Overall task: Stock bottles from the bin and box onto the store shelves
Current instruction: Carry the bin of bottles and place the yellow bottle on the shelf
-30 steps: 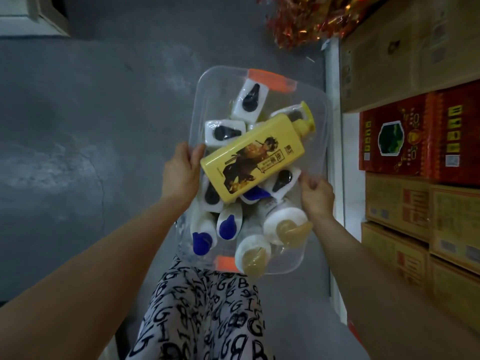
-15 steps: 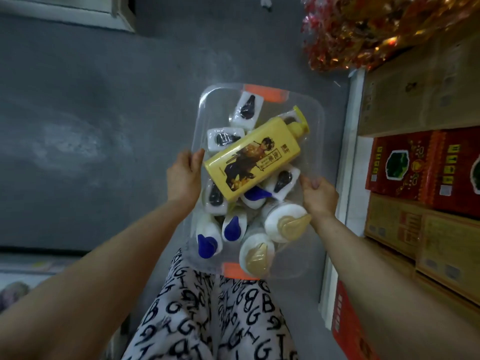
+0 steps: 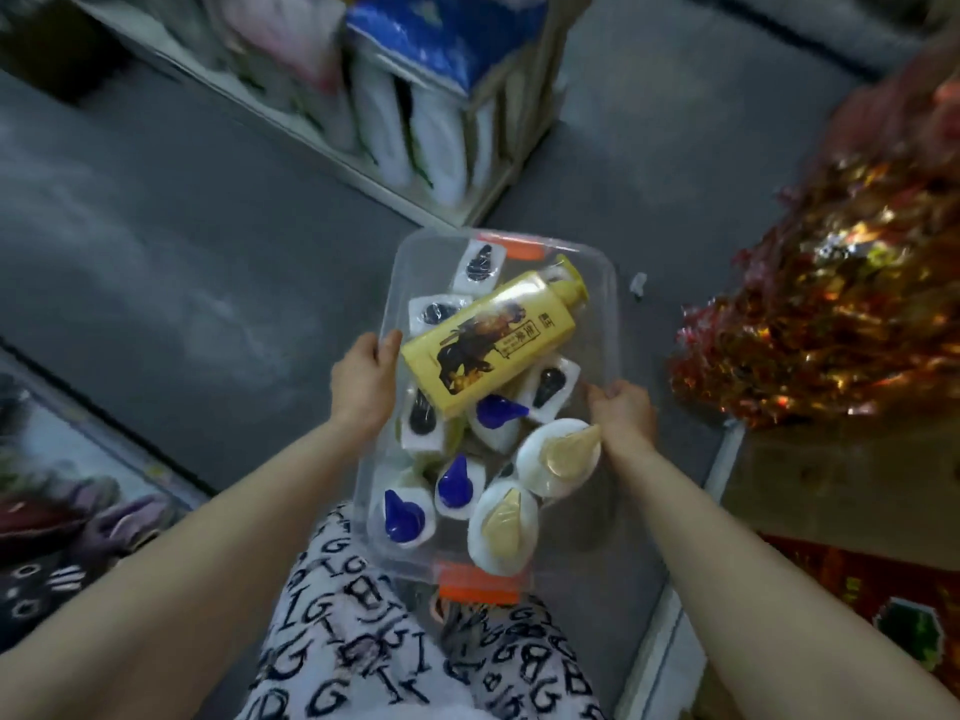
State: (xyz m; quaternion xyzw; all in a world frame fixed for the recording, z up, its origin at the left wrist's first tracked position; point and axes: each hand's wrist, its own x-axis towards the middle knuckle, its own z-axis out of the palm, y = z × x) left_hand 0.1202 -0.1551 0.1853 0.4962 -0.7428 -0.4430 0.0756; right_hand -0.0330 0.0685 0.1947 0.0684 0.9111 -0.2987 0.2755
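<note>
I carry a clear plastic bin with orange end handles in front of me, above the grey floor. My left hand grips its left rim and my right hand grips its right rim. Inside, a big yellow bottle lies slantwise on top of several white bottles with black, blue and gold caps. A blue-capped one and a gold-capped one stand at the near end.
A shelf unit with white and blue packs stands ahead across the grey aisle. Shiny red-gold foil goods and brown cartons lie to the right. Plush slippers sit low on the left.
The view has swung up and left: the right-hand carton shelves slid out of frame, a far shelf unit and slippers came in. Both hands keep their grip on the bin.
</note>
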